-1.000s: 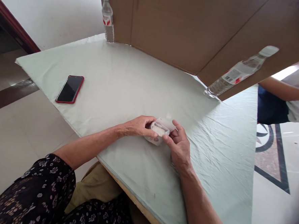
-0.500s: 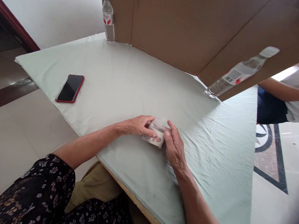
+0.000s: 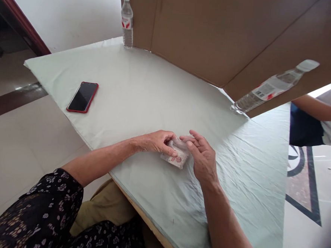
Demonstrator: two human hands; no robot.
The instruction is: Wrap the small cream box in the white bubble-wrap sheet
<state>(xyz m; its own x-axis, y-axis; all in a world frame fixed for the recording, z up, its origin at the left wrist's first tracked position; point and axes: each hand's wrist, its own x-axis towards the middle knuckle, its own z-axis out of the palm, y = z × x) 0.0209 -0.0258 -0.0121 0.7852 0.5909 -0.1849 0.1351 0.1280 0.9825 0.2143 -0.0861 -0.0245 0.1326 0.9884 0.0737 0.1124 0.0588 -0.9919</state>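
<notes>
My left hand is closed on a small white packet with a reddish printed picture, wrapped in loose clear plastic. My left thumb lies across its top face, and the fingers curl behind the far side. The packet is low over the cloth-covered table, or resting on it; I cannot tell which. At the packet's right edge, my right hand has its thumb and fingers apart, fingertips close to the loose plastic. Whether they touch the plastic is unclear.
A phone in a red case lies to the left on the pale green tablecloth. A tall cardboard panel stands behind, with one water bottle at its left and another bottle at its right. Beyond, a person's arm shows.
My right thumb has drawn back from the packet's edge, and its fingers have moved over the top of the plastic. The packet's printed face shows more. The view has shifted slightly.
</notes>
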